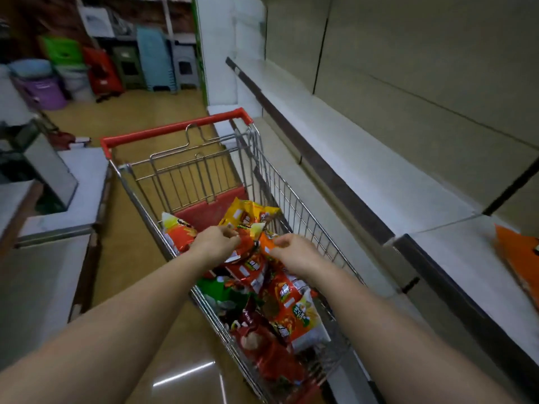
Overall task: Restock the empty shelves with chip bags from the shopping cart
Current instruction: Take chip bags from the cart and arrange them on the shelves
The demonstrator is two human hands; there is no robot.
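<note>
A wire shopping cart with a red handle stands in the aisle, holding several chip bags in red, orange, yellow and green. My left hand pinches the top edge of a red chip bag in the middle of the cart. Just to the right, my right hand is closed on the edge of an orange chip bag. Both arms reach forward over the cart. To the right runs a white shelf, bare except for one orange chip bag lying at its near right end.
Stacked plastic stools and buckets stand at the far end of the aisle. A low white counter lies left of the cart. A lower shelf board runs beside the cart's right side. The tan floor shows between cart and counter.
</note>
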